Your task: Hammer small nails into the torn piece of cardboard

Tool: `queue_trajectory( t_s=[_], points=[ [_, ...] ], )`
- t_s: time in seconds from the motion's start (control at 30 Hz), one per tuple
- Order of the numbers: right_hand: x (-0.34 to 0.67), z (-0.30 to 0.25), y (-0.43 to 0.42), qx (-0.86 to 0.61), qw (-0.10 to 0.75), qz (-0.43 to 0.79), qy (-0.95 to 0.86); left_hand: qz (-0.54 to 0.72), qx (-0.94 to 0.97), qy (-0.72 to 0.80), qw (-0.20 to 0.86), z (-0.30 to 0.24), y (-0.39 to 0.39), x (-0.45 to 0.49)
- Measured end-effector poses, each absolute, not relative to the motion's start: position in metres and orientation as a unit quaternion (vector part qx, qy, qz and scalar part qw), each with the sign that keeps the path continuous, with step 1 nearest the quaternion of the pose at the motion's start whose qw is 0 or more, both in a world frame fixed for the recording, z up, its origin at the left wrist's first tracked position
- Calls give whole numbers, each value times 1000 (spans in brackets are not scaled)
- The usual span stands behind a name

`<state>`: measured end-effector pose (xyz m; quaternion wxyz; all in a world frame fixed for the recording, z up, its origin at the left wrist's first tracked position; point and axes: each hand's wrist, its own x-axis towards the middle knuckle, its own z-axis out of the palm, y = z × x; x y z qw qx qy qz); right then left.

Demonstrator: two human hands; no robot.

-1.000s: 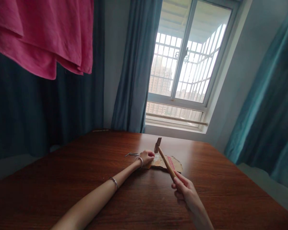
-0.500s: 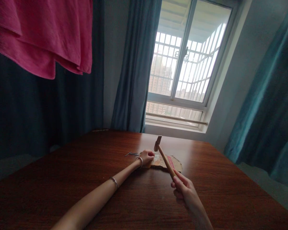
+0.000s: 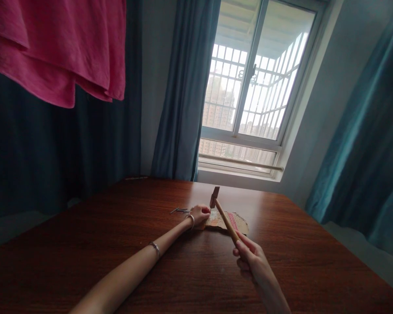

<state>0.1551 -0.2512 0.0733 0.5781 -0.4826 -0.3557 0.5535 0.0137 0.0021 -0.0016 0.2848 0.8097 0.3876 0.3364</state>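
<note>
My right hand [image 3: 250, 255] is wrapped around the wooden handle of a hammer [image 3: 227, 223]. The hammer's dark head hangs just above the fingertips of my left hand [image 3: 201, 214]. Those fingers are pinched at the left part of a flat, brownish patterned piece [image 3: 222, 221] with a pink band and a ragged edge. A thin dark nail tip [image 3: 210, 211] barely shows at the pinch; most of it is hidden. Left of my left hand lie several loose nails [image 3: 180, 210].
A brown wooden table [image 3: 124, 235] spreads under everything. Behind it stand a barred window [image 3: 249, 87] and blue curtains [image 3: 183, 87]. A pink cloth [image 3: 62, 52] hangs at the upper left.
The hammer head has dropped very slightly toward my left fingertips. My left hand and the patterned piece stay where they were.
</note>
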Motion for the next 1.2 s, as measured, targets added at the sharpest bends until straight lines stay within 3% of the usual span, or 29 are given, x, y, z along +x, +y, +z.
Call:
queue_trajectory(
  t_s=[1.2],
  points=[
    [156, 67, -247, -463, 573, 576, -354, 337, 803, 386, 305, 5, -4, 14]
  ],
)
